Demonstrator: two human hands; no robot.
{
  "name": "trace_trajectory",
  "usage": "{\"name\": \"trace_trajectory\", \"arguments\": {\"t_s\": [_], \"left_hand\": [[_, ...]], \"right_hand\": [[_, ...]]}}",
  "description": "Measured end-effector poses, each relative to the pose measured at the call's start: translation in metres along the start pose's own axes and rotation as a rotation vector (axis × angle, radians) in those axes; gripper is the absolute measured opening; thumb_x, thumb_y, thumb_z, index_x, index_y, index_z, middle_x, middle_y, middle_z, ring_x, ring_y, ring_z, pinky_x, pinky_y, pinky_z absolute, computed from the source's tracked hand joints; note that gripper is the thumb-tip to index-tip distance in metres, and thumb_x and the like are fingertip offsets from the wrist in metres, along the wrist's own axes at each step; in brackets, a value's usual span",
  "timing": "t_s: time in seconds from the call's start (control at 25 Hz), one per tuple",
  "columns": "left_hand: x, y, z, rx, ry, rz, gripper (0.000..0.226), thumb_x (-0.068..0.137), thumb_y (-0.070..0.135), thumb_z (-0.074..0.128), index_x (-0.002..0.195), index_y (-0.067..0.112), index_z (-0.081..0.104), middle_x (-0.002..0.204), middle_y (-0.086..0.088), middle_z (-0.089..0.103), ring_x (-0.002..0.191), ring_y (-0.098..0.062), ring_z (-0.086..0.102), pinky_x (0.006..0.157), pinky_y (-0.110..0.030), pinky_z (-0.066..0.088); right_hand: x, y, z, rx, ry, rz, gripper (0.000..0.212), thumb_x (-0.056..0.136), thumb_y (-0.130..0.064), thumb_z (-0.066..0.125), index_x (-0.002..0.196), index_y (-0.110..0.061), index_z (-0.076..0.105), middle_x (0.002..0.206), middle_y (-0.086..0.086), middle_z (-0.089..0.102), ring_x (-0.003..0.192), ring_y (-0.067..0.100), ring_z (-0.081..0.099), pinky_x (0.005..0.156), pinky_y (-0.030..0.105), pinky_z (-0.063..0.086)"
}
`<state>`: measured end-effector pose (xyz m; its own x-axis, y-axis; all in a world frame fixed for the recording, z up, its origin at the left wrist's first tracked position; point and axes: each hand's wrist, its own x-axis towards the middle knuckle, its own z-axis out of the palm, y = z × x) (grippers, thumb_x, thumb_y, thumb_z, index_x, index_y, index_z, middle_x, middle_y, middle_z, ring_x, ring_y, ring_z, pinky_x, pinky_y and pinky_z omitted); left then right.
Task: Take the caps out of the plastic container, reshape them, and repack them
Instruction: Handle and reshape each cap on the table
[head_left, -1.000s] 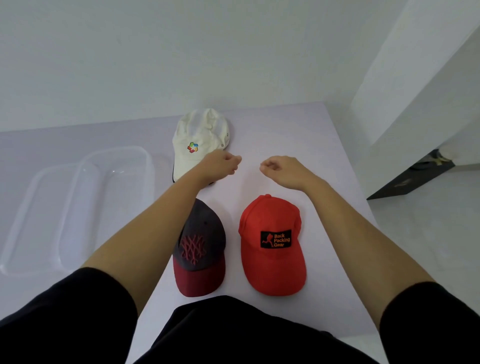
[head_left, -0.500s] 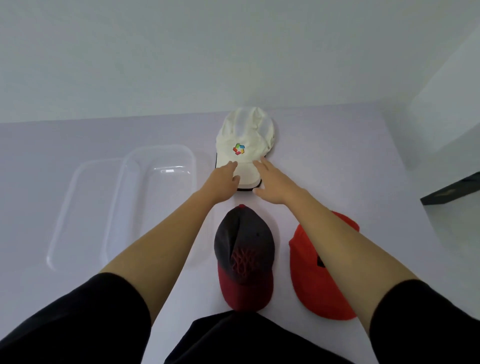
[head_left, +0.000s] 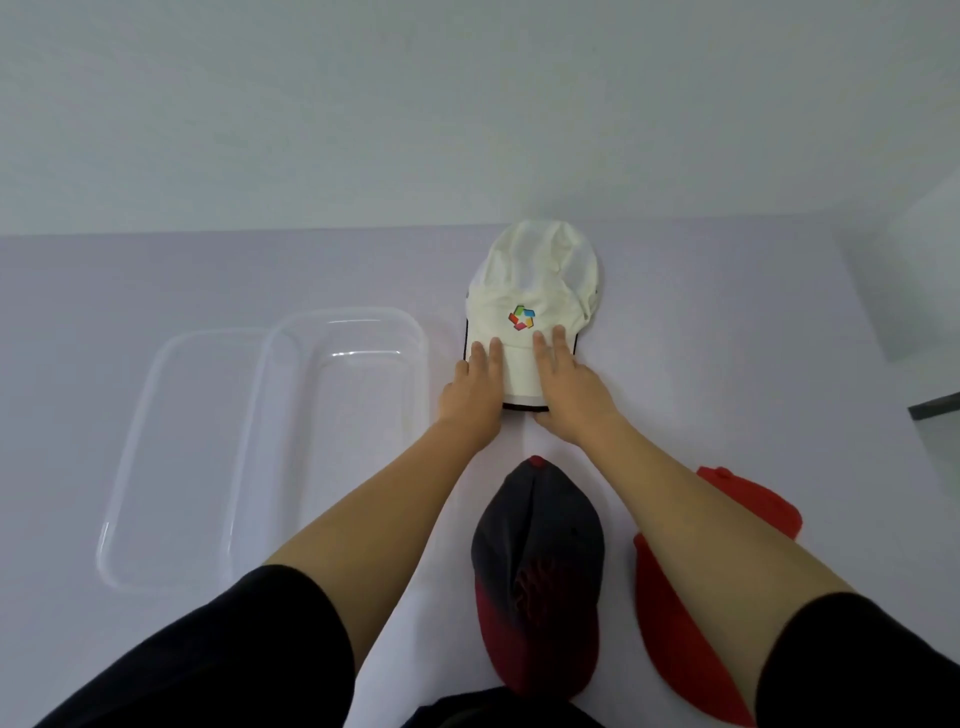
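On the far side of the pale table (head_left: 727, 322), both hands now lie flat on the brim of the white cap (head_left: 535, 291), where half a second ago they were only arriving at its near edge. The left hand (head_left: 475, 387) covers the brim's left side and the right hand (head_left: 569, 395) its right, fingers extended and slightly spread, pressing down rather than closed around anything. Their fingertips reach further up than before, nearly to the crown seam below the multicoloured logo (head_left: 521, 318).

This cap sits brim toward the person, its crown soft and creased, with a dark trim showing along the brim's edge. Just left of it stands the clear plastic container (head_left: 415, 364), with the clear lid (head_left: 156, 395) lying beside that, overlapped by it. Nearer the person, between the forearms, lies the dark grey cap with a maroon brim (head_left: 537, 545), and the red cap (head_left: 675, 623) lies partly hidden under the right forearm.
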<state>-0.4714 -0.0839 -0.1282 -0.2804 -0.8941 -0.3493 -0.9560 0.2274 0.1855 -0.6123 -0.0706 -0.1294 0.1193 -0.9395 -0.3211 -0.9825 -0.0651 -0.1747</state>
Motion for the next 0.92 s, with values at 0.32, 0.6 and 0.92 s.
{"name": "trace_trajectory", "arguments": {"t_s": [0.32, 0.6, 0.92], "left_hand": [[-0.005, 0.018, -0.02, 0.044, 0.155, -0.024, 0.074, 0.092, 0.011, 0.049, 0.15, 0.007, 0.001, 0.154, -0.019, 0.015, 0.118, -0.035, 0.044, 0.086, -0.041, 0.047], [-0.052, 0.031, -0.051, -0.353, 0.326, 0.146, 0.065, 0.097, 0.012, 0.043, 0.15, 0.004, 0.006, 0.149, -0.02, 0.03, 0.119, -0.036, 0.049, 0.091, -0.04, 0.044], [-0.105, 0.049, -0.094, -0.289, 0.51, 0.127, 0.066, 0.099, 0.013, 0.039, 0.15, 0.007, -0.001, 0.154, -0.026, 0.015, 0.119, -0.043, 0.047, 0.094, -0.045, 0.043]], "right_hand": [[-0.012, 0.003, -0.018, 0.093, 0.123, 0.063, 0.087, 0.086, -0.01, 0.058, 0.149, -0.009, -0.003, 0.158, 0.017, -0.001, 0.112, 0.035, 0.052, 0.083, 0.038, 0.047], [-0.056, 0.004, -0.07, 0.07, 0.526, 0.0, 0.06, 0.086, -0.001, 0.045, 0.142, 0.006, 0.027, 0.147, 0.029, 0.032, 0.122, 0.043, 0.051, 0.088, 0.047, 0.052], [-0.099, -0.025, -0.123, -0.122, 0.854, -0.11, 0.046, 0.077, -0.003, 0.05, 0.122, 0.007, 0.057, 0.121, 0.023, 0.063, 0.097, 0.034, 0.069, 0.07, 0.035, 0.058]]}}
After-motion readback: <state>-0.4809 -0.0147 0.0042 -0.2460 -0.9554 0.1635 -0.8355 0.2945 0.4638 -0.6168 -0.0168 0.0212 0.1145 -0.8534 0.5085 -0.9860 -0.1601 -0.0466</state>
